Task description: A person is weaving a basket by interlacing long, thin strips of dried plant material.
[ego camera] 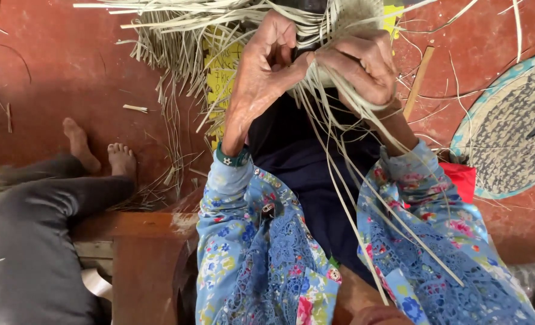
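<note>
Straw strips: pale strands, upper middle of the frame, gathered at your hands and trailing down across your dark lap toward the lower right.
Woven piece: half-made pale weave along the top edge, loose ends fanning down and left onto the floor.
Left hand: your left hand, upper middle, fingers curled narrow and pinching strands against the thumb.
Right hand: your right hand, just beside the left and touching it at the fingertips, fingers closed around a bundle of the strips.
Sleeves: blue flowered sleeves with lace, lower middle; a green band at the left wrist.
Yellow sheet: yellow paper under the weave, mostly covered.
Wooden stick: thin stick lying tilted on the floor, right of your right hand.
Round mat: woven mat with a turquoise rim, right edge, cut off by the frame.
Floor: red floor, scattered with straw offcuts.
Other person: grey-trousered legs and bare feet, left side, well apart from your hands.
Wooden seat: brown wooden edge, lower left.
</note>
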